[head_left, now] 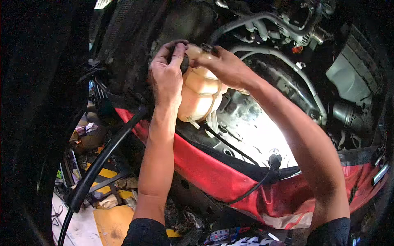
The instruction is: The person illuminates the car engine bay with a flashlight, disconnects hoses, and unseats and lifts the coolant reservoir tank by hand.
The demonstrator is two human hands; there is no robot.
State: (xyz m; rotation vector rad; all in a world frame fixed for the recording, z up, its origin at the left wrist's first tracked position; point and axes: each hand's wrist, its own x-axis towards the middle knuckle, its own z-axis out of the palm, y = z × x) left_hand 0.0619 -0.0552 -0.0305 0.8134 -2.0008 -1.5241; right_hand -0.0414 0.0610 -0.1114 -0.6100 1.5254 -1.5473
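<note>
A yellowed, translucent coolant expansion tank (200,100) is held up at the side of an engine bay, its ribbed body lit brightly. My left hand (166,78) is closed around a round black cap (185,63) at the tank's upper left, thumb on top. Closed over the tank's upper right is my right hand (225,65), beside a small dark fitting (208,48); its fingertips are partly hidden. A short outlet spout (193,122) sticks out at the tank's bottom, close to a thin black hose (234,148).
A red fender cover (209,162) drapes the near edge. A black cable with a plug-like end (274,160) lies over it. Grey hoses (293,67) curve through the bay at right. A black rod (102,162) slants down at left, above a cluttered floor with cardboard (111,225).
</note>
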